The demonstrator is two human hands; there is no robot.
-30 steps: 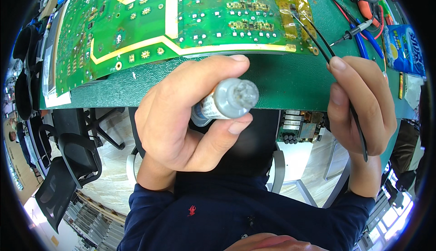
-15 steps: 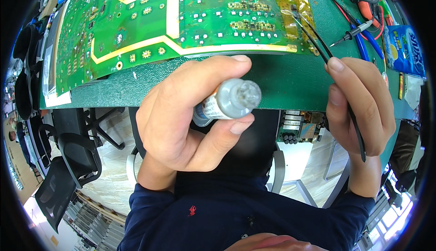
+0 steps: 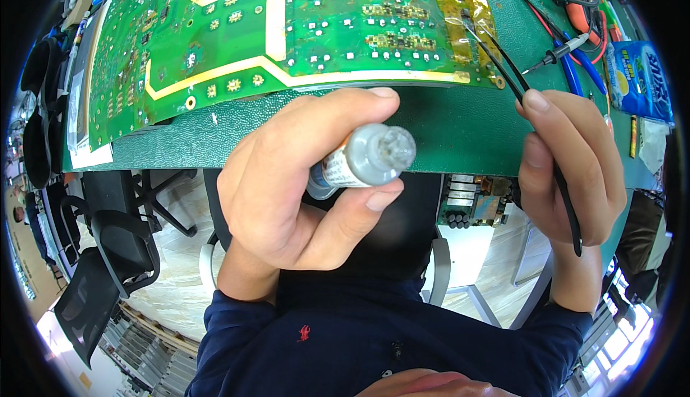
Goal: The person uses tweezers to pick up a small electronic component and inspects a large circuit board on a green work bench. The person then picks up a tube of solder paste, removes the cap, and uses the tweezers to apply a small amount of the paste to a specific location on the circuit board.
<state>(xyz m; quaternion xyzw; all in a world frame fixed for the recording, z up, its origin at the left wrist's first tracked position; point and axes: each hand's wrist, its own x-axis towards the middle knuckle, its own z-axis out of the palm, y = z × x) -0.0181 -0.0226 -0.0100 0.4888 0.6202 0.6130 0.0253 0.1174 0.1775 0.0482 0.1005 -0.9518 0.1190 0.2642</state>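
Observation:
A small grey-capped bottle with a white label is gripped by my left hand, its capped end tilted up and to the right. My right hand pinches black tweezers. Their two tips stand slightly apart over the amber tape at the right end of a large green circuit board. Whether the tips touch the tape or a small part there, I cannot tell. The bottle is held in front of the board's near edge.
The board lies on a green textured mat. Right of it are a grey-and-black test probe, blue-handled pliers, red and black cables and a blue packet. Below the table's edge sits another small circuit board; a black chair stands left.
Both hands have barely moved. The bottle has shifted very slightly to the right, and the tweezers' back end has drifted a little right.

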